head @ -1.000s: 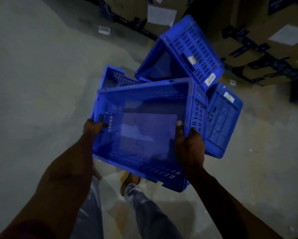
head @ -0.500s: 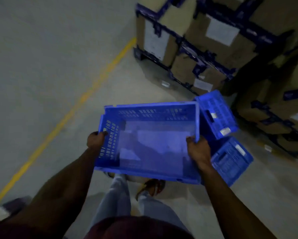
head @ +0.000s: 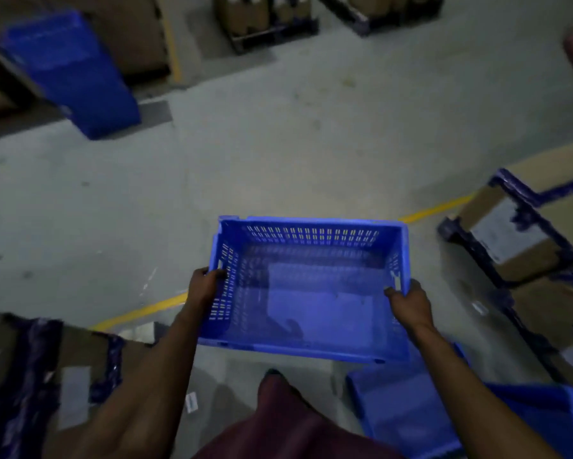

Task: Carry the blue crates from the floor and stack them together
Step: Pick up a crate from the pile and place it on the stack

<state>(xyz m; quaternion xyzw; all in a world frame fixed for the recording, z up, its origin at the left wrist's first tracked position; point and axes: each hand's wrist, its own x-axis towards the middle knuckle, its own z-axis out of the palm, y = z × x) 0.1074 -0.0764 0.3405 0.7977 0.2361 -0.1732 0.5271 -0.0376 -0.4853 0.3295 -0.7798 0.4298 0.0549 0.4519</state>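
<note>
I hold an empty blue slotted crate (head: pixel 306 303) level in front of me, above the concrete floor. My left hand (head: pixel 205 286) grips its left side wall at the handle slot. My right hand (head: pixel 411 301) grips the right side wall, thumb hooked over the rim. Another blue crate (head: pixel 407 415) lies on the floor at the lower right, partly behind my right forearm. Far off at the upper left, a tall stack of blue crates (head: pixel 69 74) stands on the floor beside cardboard boxes.
Strapped cardboard boxes on pallets stand at the right (head: pixel 530 233), at the lower left (head: pixel 46 376) and along the far side (head: pixel 265 18). A yellow floor line (head: pixel 146 311) runs under the held crate. Open concrete floor (head: pixel 278 144) lies between me and the stack.
I have turned away from the crates lying on the floor, still holding the same crate in both hands. The view now faces open floor and the distant blue stack.
</note>
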